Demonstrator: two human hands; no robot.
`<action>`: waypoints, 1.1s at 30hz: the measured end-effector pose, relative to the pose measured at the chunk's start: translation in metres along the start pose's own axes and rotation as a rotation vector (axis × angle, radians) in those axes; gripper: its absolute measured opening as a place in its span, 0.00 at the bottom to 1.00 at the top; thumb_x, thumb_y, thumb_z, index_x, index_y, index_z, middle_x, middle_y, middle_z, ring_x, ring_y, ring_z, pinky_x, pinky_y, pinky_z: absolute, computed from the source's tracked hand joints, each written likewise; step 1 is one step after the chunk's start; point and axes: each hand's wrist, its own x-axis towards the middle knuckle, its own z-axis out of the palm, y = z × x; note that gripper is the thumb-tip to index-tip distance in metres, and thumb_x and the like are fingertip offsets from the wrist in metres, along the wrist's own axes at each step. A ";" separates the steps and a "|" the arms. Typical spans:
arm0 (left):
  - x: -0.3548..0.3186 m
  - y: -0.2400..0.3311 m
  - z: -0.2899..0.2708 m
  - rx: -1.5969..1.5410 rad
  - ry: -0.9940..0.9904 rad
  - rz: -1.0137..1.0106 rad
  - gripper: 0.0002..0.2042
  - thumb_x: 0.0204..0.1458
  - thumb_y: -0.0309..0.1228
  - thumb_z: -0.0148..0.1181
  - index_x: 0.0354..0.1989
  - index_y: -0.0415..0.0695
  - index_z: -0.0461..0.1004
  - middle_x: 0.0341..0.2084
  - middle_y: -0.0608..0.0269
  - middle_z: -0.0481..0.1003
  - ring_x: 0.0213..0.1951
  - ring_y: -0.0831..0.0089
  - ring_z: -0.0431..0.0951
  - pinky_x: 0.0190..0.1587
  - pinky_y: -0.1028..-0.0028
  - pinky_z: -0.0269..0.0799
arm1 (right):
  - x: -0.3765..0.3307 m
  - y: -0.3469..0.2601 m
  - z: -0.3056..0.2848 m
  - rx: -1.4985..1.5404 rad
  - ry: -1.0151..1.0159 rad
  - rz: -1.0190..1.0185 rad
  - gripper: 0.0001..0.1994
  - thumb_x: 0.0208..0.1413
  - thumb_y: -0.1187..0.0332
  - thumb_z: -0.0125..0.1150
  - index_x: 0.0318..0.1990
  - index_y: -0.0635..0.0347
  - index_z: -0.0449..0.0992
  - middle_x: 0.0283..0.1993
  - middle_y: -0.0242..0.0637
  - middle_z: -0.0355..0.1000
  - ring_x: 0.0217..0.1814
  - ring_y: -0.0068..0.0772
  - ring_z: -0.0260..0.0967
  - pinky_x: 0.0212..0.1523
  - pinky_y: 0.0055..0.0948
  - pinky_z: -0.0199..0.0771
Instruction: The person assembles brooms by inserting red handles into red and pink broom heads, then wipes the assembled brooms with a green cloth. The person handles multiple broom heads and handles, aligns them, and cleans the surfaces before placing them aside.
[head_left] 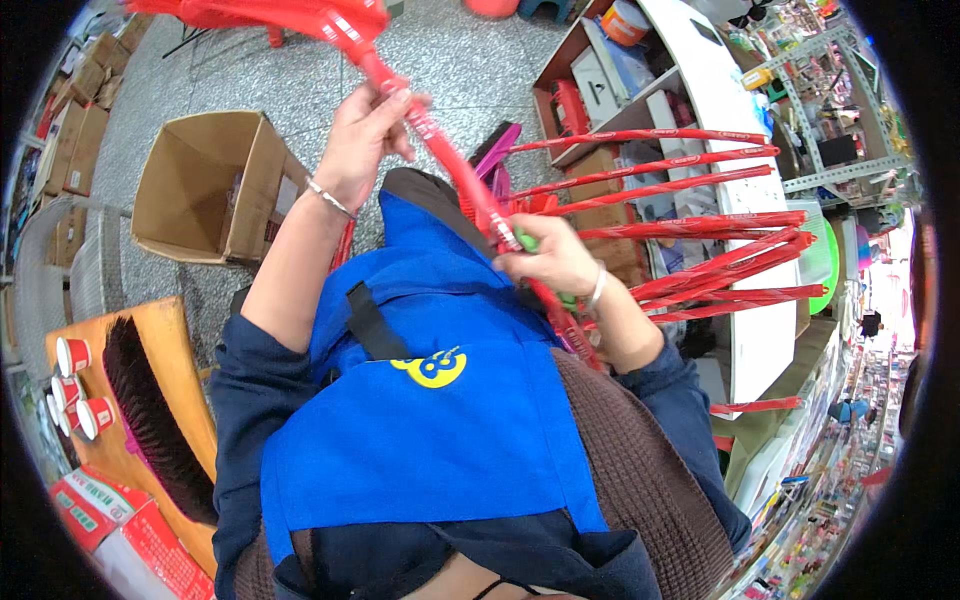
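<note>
A long red pole (440, 150) in shiny printed plastic film slants across my front, widening into a loose red mass (290, 15) at the top edge. Partway up, my left hand (362, 135) is closed round it, a silver bangle on the wrist. Lower down, my right hand (552, 262) is closed on the same pole, by my lap. Something green (528, 240) shows at the right hand's fingers; its kind is unclear. Beyond that hand, a broom head with purple body and dark bristles (495, 150) is partly hidden.
Several red film-wrapped poles (690, 225) stick out to the right, across a white-topped counter (735, 345). An open cardboard box (190, 190) stands on the speckled floor at left. A dark-bristled broom head (150, 420) and red-white cups (95, 418) lie on a wooden surface (185, 350).
</note>
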 end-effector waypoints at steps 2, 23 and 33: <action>-0.001 -0.006 -0.003 0.065 0.072 0.019 0.14 0.58 0.31 0.54 0.50 0.38 0.67 0.35 0.58 0.77 0.23 0.81 0.72 0.26 0.82 0.68 | -0.010 0.008 -0.012 -0.137 0.193 -0.156 0.14 0.45 0.71 0.66 0.41 0.61 0.76 0.28 0.31 0.73 0.28 0.20 0.69 0.31 0.25 0.71; -0.184 -0.080 -0.180 0.041 0.810 -0.213 0.08 0.56 0.26 0.54 0.44 0.42 0.71 0.29 0.59 0.77 0.23 0.78 0.73 0.26 0.77 0.73 | 0.047 0.112 -0.137 -1.355 0.374 0.437 0.08 0.47 0.69 0.56 0.34 0.56 0.80 0.39 0.46 0.77 0.43 0.46 0.76 0.44 0.40 0.76; -0.177 -0.085 -0.167 0.133 0.869 -0.198 0.08 0.56 0.24 0.52 0.44 0.41 0.70 0.29 0.59 0.77 0.22 0.79 0.74 0.25 0.78 0.73 | 0.202 0.112 -0.196 -1.520 0.187 0.438 0.10 0.54 0.66 0.53 0.39 0.53 0.81 0.45 0.38 0.77 0.48 0.37 0.75 0.46 0.36 0.76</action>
